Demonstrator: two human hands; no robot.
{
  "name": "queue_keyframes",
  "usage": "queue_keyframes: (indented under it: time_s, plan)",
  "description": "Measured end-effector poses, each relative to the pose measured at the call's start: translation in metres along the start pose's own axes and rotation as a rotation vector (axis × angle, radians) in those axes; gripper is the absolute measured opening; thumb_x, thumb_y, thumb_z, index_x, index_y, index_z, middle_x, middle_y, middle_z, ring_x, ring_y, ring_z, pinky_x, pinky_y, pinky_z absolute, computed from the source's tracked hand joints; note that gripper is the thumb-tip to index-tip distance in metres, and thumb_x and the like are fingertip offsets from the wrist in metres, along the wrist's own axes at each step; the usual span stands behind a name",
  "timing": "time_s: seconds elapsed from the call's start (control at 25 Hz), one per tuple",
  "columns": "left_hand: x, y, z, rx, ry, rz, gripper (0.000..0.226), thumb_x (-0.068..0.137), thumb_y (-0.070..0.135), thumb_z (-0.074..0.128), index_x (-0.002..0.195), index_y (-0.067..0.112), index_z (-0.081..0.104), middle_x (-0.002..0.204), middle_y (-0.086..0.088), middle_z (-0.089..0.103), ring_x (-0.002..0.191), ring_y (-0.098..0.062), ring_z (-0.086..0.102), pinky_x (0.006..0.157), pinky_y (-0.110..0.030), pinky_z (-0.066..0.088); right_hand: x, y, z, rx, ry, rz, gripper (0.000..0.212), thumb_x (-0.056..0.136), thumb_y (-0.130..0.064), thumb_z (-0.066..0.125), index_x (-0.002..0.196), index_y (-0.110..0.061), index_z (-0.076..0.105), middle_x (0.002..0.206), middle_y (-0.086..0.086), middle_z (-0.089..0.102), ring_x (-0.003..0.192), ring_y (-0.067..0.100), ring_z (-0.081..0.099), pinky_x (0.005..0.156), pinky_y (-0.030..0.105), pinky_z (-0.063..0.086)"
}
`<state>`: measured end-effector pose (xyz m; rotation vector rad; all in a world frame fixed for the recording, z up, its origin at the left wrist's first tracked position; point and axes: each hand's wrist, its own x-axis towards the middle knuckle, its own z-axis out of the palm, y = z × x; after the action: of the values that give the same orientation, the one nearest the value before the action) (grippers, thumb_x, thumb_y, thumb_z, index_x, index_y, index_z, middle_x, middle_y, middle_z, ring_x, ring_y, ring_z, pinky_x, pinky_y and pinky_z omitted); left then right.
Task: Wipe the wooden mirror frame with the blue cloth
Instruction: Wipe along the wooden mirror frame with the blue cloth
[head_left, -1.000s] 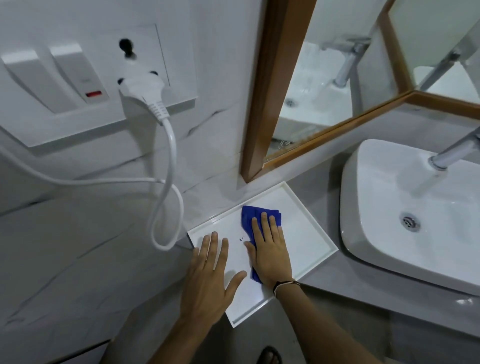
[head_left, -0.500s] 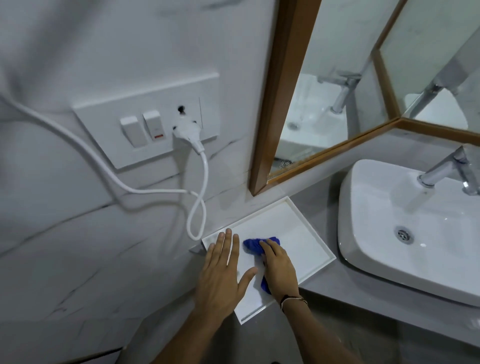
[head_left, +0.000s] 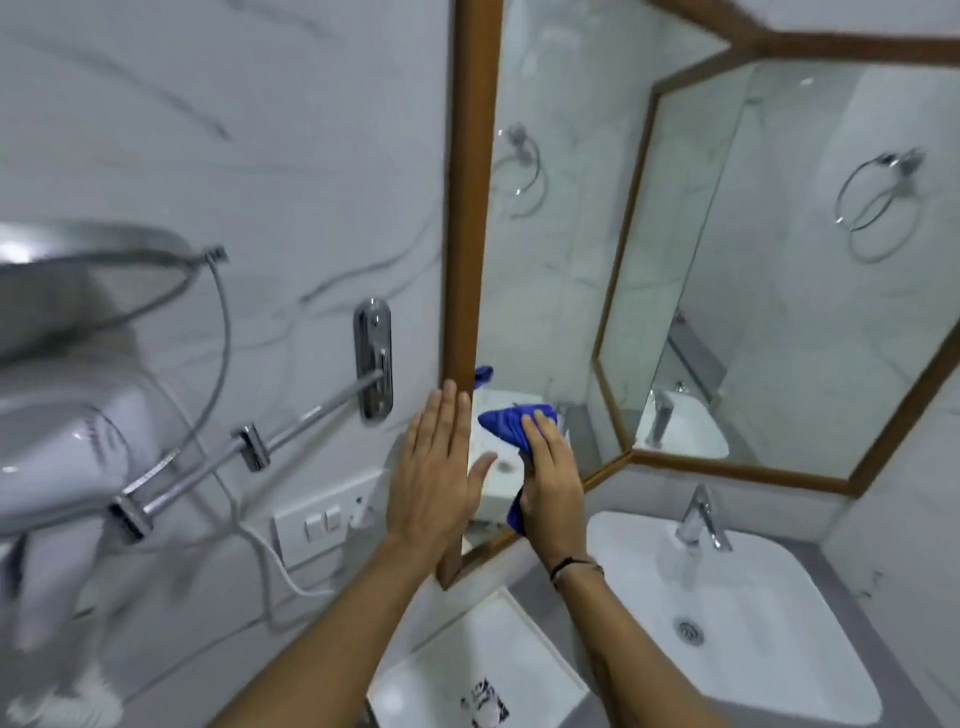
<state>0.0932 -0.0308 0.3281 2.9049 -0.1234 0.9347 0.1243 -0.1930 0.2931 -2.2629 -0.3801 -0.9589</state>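
We start with the marble wall, which fills the left of the view, and beside it the mirror, set in a wooden frame. The frame's left side is a long strip whose long axis runs nearly straight up and down, leaning slightly rightward toward the top; its lower end stops just above the white tray on the counter. A second strip runs off from that corner to the right, rising along the bottom of the glass.

Below right sits the white sink with its tap. A chrome bracket is fixed to the wall left of the frame.

Our left hand is flat and open, fingers together pointing up, gripping nothing; it lies over the lower part of the upright strip, though we cannot tell whether it presses on it. Our right hand is closed around the blue cloth, bunched into a wad whose point aims left toward the strip. The cloth is in front of the glass, just beside the frame's inner edge, and we cannot tell whether it touches.

We judge the wiping has barely begun: the cloth is in hand and at the frame, yet nearly the whole upright strip above and the lower strip remain to be covered.
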Motion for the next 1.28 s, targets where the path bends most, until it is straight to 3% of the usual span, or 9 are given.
queue_keyframes:
  time_s: [0.08,0.24,0.4,0.6,0.8,0.96,1.08,1.28]
  plan:
    - [0.046,0.002,-0.050,0.021,0.128,0.031,0.086,0.112,0.061,0.021,0.176,0.003,0.027,0.186,-0.016,0.019,0.173,-0.030,0.021,0.139,-0.048,0.025,0.053,-0.020,-0.028,-0.037,0.088,-0.106,0.057,0.101,0.012,0.071,0.156,0.002,0.060,0.161,0.021,0.061,0.153,0.041,0.058,0.124,0.053,0.052]
    - [0.113,0.004,-0.122,0.089,0.291,0.054,0.087,0.113,0.062,0.021,0.178,0.004,0.021,0.187,-0.016,0.013,0.174,-0.031,0.014,0.141,-0.051,0.021,0.147,-0.059,-0.075,-0.066,0.238,-0.263,0.058,0.102,0.009,0.071,0.158,0.002,0.056,0.163,0.024,0.058,0.154,0.045,0.056,0.124,0.058,0.052]
    - [0.164,0.001,-0.174,0.152,0.442,0.081,0.086,0.114,0.061,0.020,0.179,0.005,0.018,0.188,-0.017,0.009,0.174,-0.032,0.010,0.140,-0.050,0.011,0.203,-0.089,-0.102,-0.029,0.361,-0.291,0.056,0.103,0.007,0.070,0.157,0.005,0.056,0.162,0.024,0.059,0.154,0.045,0.056,0.124,0.059,0.052]
    - [0.239,-0.026,-0.226,0.239,0.597,0.057,0.083,0.116,0.058,0.022,0.177,0.003,0.023,0.187,-0.019,0.013,0.174,-0.035,0.012,0.141,-0.055,0.018,0.234,-0.097,-0.105,0.116,0.437,-0.305,0.053,0.104,0.008,0.068,0.156,0.004,0.058,0.161,0.022,0.061,0.153,0.041,0.058,0.125,0.056,0.050]
    - [0.288,-0.048,-0.253,0.463,0.686,0.163,0.080,0.120,0.052,0.012,0.178,-0.002,0.006,0.186,-0.026,-0.005,0.174,-0.040,-0.005,0.139,-0.060,0.013,0.353,-0.114,-0.118,0.426,0.564,-0.158,0.046,0.111,0.003,0.057,0.157,0.000,0.056,0.160,0.017,0.062,0.152,0.036,0.059,0.128,0.052,0.047]
    - [0.290,-0.047,-0.245,0.482,0.735,0.226,0.076,0.120,0.047,0.012,0.178,-0.002,0.002,0.187,-0.024,-0.008,0.175,-0.040,-0.004,0.138,-0.063,0.016,0.432,-0.107,-0.130,0.660,0.609,0.126,0.048,0.118,-0.009,0.049,0.166,-0.006,0.048,0.171,0.014,0.051,0.163,0.034,0.045,0.133,0.039,0.035]
    - [0.292,-0.042,-0.248,0.500,0.722,0.171,0.076,0.120,0.047,0.006,0.178,-0.001,-0.005,0.186,-0.023,-0.014,0.174,-0.038,-0.009,0.140,-0.060,0.014,0.452,-0.104,-0.115,0.652,0.558,0.136,0.051,0.122,-0.018,0.042,0.172,-0.009,0.037,0.181,0.009,0.037,0.173,0.028,0.026,0.137,0.038,0.025]
    - [0.292,-0.040,-0.245,0.538,0.688,0.144,0.074,0.119,0.046,-0.003,0.176,0.000,-0.015,0.184,-0.024,-0.021,0.173,-0.038,-0.015,0.141,-0.057,0.010,0.439,-0.117,-0.105,0.613,0.547,0.058,0.052,0.122,-0.018,0.041,0.172,-0.008,0.035,0.183,0.010,0.031,0.174,0.027,0.021,0.137,0.029,0.019]
